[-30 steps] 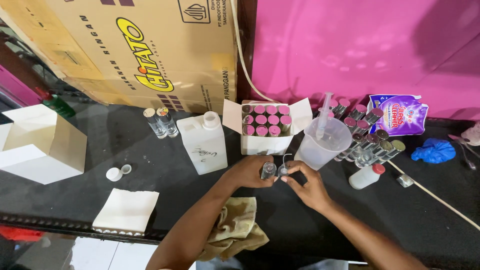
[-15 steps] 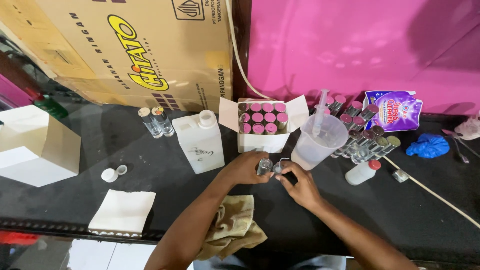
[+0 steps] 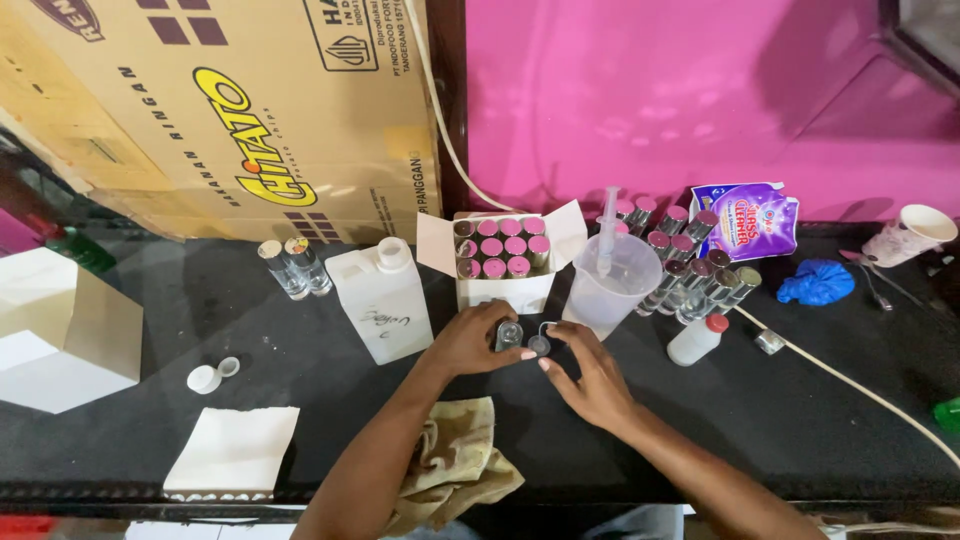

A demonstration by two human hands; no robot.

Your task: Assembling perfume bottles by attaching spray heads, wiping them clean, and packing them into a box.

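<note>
My left hand [image 3: 470,342] grips a small clear glass bottle [image 3: 509,333] standing on the black table [image 3: 800,400]. Just right of it, my right hand [image 3: 590,375] pinches a small round cap or stopper [image 3: 540,345] at its fingertips. Directly behind the hands stands an open white box [image 3: 500,262] filled with several pink-capped bottles. A clear plastic measuring cup [image 3: 612,283] holding a syringe [image 3: 606,230] stands to the right of the box.
A white jug [image 3: 383,300] stands left of the box, two small glass bottles [image 3: 290,266] beyond it. Loose capped bottles [image 3: 690,270], a purple pouch [image 3: 750,220], a small white bottle [image 3: 695,340], a blue glove [image 3: 815,283], a paper cup [image 3: 910,232], a cloth [image 3: 455,465], white boxes [image 3: 60,340], paper [image 3: 235,450] and caps [image 3: 210,376].
The view has shifted slightly. My hands stay together at the small bottle in front of the box, the right fingers now spread around the little cap.
</note>
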